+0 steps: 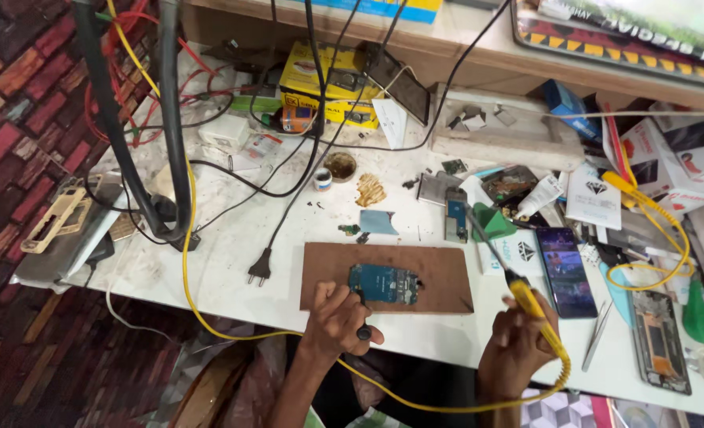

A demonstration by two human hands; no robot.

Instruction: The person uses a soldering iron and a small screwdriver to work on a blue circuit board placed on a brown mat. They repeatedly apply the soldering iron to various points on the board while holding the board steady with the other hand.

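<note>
In the head view, the left hand (337, 317) is closed around a small dark tool (363, 329), and its fingers rest at the near edge of a brown board (439, 277). On this board lies a blue circuit board (383, 284), just beside the fingertips of this hand. The right hand (517, 349) is closed around the yellow handle of a soldering iron (526, 299); the thin metal tip points up and away, above the tabletop (233, 246), well apart from the circuit board. A yellow cable (653, 214) runs from the handle. To the right of the brown board lies a dark smartphone (564, 271), and near it metal tweezers (597, 334). A black power plug (259, 268) lies to the left of the brown board.
</note>
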